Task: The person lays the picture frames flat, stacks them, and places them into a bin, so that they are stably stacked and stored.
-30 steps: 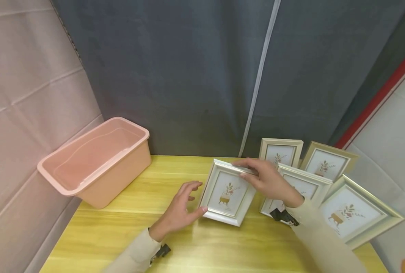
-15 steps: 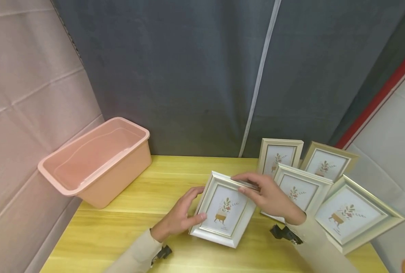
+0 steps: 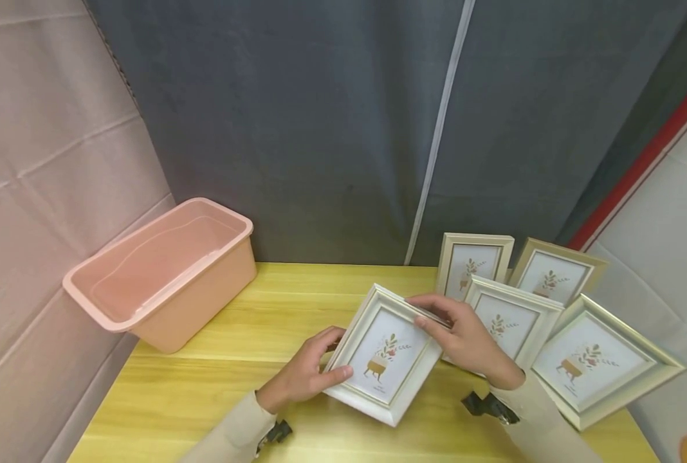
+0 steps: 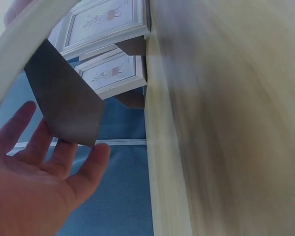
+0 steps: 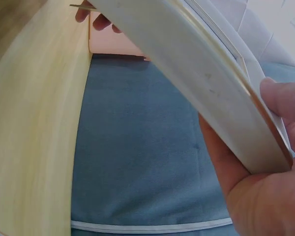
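Note:
A white picture frame [image 3: 385,357] with a botanical print is held tilted over the table between both hands. My right hand [image 3: 472,337] grips its upper right corner, thumb on the front, fingers behind. At the lower left edge my left hand [image 3: 303,373] has its thumb on the front and its fingers behind. In the left wrist view, the left fingers [image 4: 54,160] are spread at the end of the frame's brown back stand [image 4: 66,98]. From the right wrist view, the white side of the frame [image 5: 201,88] runs diagonally into the right hand [image 5: 270,196].
More picture frames stand at the right: a cream one [image 3: 474,265], a tan one [image 3: 554,276], a white one [image 3: 511,319] and a larger silvery-gold one [image 3: 595,360]. A pink plastic bin [image 3: 204,292] sits at the left on the wood-grain table [image 3: 204,411]. A grey curtain hangs behind.
Both hands have brought the white picture frame down towards the person, then slightly right. My left hand has moved from beside the frame's edge to holding it. The standing frames and bin stay put.

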The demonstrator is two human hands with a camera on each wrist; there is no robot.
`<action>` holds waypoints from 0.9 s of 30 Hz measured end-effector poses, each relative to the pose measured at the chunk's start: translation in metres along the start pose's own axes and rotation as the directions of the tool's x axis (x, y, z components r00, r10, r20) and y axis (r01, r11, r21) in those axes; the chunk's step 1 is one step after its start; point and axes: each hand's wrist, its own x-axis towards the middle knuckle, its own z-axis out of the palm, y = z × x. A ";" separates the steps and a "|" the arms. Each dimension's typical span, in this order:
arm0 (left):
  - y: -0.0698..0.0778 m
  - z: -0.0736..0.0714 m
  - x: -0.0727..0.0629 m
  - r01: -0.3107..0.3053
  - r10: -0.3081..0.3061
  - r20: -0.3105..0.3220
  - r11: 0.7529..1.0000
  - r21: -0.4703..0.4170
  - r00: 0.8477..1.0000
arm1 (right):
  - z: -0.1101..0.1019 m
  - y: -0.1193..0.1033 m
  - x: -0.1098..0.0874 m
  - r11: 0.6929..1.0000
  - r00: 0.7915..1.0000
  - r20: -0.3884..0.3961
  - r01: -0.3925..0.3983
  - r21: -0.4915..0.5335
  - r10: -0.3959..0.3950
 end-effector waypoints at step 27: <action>0.002 0.006 -0.024 0.032 -0.033 -0.066 0.999 -0.017 0.997 | 0.017 0.034 -0.020 0.971 0.971 -0.116 -0.195 0.136 0.211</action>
